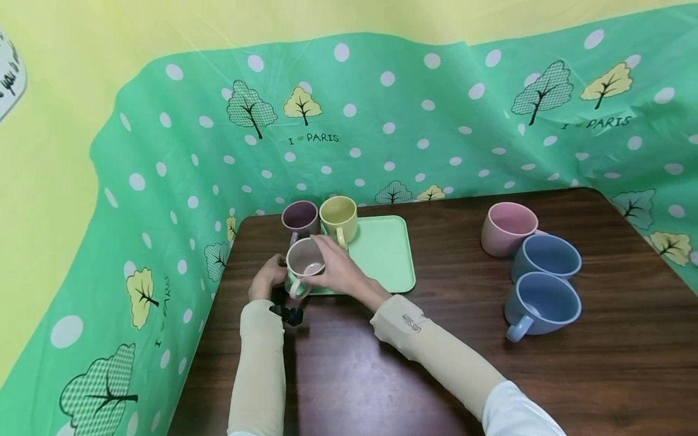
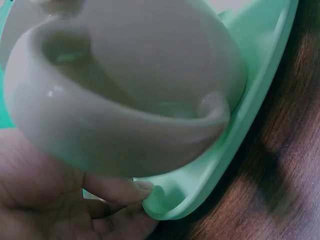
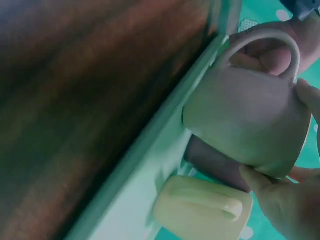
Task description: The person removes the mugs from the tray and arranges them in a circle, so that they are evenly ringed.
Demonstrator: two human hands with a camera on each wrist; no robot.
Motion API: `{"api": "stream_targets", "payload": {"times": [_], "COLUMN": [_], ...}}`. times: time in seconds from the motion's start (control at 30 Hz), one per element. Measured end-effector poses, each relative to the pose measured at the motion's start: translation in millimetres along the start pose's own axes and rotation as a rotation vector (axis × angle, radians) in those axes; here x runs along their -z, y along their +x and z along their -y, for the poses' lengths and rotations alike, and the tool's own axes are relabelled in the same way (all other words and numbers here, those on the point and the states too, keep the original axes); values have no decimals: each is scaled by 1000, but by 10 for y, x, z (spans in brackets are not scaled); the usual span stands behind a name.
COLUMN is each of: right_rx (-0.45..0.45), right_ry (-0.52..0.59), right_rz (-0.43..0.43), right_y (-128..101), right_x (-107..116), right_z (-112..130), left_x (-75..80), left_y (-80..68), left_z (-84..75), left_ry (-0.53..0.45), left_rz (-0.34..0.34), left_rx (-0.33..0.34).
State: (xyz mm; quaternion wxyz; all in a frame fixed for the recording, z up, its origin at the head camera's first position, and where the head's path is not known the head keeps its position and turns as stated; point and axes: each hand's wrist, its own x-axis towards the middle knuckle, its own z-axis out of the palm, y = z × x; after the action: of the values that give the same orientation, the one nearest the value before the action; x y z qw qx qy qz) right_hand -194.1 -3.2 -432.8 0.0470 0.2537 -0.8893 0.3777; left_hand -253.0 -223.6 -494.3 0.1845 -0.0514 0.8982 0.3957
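**Setting the beige mug on the tray**

We have the beige mug point(image 1: 305, 261) at the near left corner of the green tray point(image 1: 384, 254), and we judge that we are placing it there: the left wrist view shows it tilted, base not yet flat. Our right hand point(image 1: 339, 270) curls over its rim and side, fingers wrapped on the wall. Our left hand point(image 1: 267, 280) sits at the handle side; fingers are closed around the handle in the right wrist view. Next we need to level the mug, lower it until it rests, then loosen both hands without nudging its neighbours.

The mug looks empty. Just behind it the purple mug point(image 1: 300, 219) and yellow mug point(image 1: 339, 219) stand upright, insides seemingly bare. Well apart on the tabletop point(image 1: 436, 375) wait a pink mug point(image 1: 509, 229) and two blue mugs point(image 1: 545, 281), also empty.
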Motion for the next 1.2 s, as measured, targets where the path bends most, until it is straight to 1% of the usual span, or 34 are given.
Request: {"api": "stream_targets", "payload": {"times": [0.07, 0.1, 0.13, 0.17, 0.2, 0.27, 0.37, 0.4, 0.43, 0.5, 0.57, 0.6, 0.67, 0.8, 0.83, 0.93, 1.03, 1.07, 1.2], "right_rx": [7, 7, 3, -2, -9, -23, -43, -52, -63, -88, -111, -115, -127, -138, -146, -170, -206, -218, -258], "right_ry": [11, 16, 28, 39, 53, 72, 95, 99, 98, 95, 83, 80, 72, 59, 56, 49, 42, 38, 22], "right_rz": [-29, -40, -52, -61, -71, -88, -106, -109, -110, -111, -116, -120, -133, -157, -163, -179, -194, -198, -223], "right_y": [-45, -67, -94, -118, -144, -191, -263, -290, -318, -377, -438, -468, -522, -632, -660, -754, -862, -900, -1055], "right_x": [-10, -13, -7, 4, 20, 72, 185, 226, 269, 353, 434, 474, 550, 697, 731, 837, 943, 980, 1118], "right_z": [1, -2, 0, 0, 0, 4, 12, 14, 15, 13, 0, -7, -27, -70, -79, -99, -109, -111, -127], "left_x": [-35, -47, -62, -48, -54, -28, 6, 9, 22, 37, 44, 45, 45, 26, 23, 17, 18, 18, 21], "left_y": [197, 281, 344, 237, 299, 125, -102, -107, -218, -341, -413, -425, -456, -382, -356, -322, -352, -378, -430], "left_z": [183, 248, 303, 210, 269, 82, -125, -145, -254, -333, -380, -381, -402, -339, -314, -286, -312, -337, -372], "left_ry": [2, -1, 4, -6, -13, -7, 2, 10, 27, 26, 26, 28, 12, -7, -8, 2, -10, -12, -11], "left_rz": [1, 12, 11, 22, 14, 21, 22, 20, 24, 24, 25, 23, 25, 26, 26, 33, 30, 32, 28], "left_rx": [1, 21, 25, 18, 1, 32, 27, 47, 86, 76, 79, 75, 90, 112, 103, 107, 109, 123, 116]}}
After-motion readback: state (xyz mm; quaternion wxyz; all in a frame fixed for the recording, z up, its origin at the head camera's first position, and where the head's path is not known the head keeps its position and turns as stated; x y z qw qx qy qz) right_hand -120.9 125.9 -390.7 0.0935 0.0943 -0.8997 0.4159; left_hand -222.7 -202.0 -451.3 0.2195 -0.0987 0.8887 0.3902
